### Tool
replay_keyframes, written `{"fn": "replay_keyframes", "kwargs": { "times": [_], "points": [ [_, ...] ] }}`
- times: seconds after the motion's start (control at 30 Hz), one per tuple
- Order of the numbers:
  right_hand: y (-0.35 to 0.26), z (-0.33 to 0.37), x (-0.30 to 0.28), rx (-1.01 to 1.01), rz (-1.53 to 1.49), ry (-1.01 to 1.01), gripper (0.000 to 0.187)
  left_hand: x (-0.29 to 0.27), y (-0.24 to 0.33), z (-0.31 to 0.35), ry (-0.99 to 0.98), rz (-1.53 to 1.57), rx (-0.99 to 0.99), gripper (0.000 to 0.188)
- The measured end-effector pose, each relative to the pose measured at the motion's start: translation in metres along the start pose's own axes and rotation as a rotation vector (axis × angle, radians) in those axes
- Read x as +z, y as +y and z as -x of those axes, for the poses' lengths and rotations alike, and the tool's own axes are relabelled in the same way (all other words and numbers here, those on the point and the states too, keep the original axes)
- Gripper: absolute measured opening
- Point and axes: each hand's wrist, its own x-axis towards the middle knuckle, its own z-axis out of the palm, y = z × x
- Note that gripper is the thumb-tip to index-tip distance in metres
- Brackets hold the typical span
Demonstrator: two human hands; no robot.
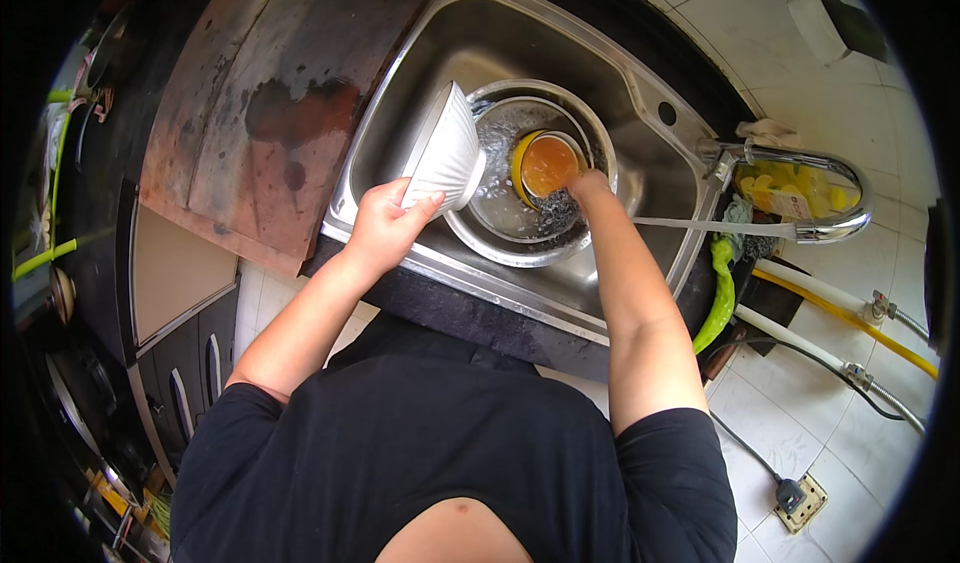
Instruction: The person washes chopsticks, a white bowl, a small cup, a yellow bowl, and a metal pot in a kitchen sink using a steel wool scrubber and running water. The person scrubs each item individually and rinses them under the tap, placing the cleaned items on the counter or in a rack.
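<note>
My left hand (386, 227) grips the rim of a white ribbed bowl (447, 153), tilted on its side above the left part of a metal basin (478, 239). My right hand (590, 189) is down in the basin, its fingers closed on a dark steel wool scrubber (557, 213). Right beside the scrubber, a yellow bowl with an orange inside (549, 166) sits in the basin among other round dishware and sudsy water. The basin stands in a stainless steel sink (490, 48).
From the right, a chrome faucet (838, 225) sends a water stream (712, 225) toward the basin, passing by my right forearm. A green pepper-like thing (717, 298) lies at the sink's right edge. A worn wooden board (220, 113) covers the counter to the left.
</note>
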Motion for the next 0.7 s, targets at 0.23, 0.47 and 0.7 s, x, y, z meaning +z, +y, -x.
{"fn": "replay_keyframes", "kwargs": {
  "times": [0.23, 0.47, 0.7],
  "points": [
    [-0.029, 0.039, -0.011, 0.096, -0.225, -0.109, 0.035, 0.006, 0.0, 0.001, 0.017, 0.017, 0.033, 0.021],
    [-0.02, 0.044, -0.008, 0.214, -0.454, -0.123, 0.037, 0.008, 0.0, 0.005, 0.027, -0.01, 0.021, 0.021],
    [0.007, 0.009, 0.002, 0.05, -0.406, -0.043, 0.033, 0.005, -0.002, 0.006, 0.029, -0.008, 0.016, 0.02]
  ]
}}
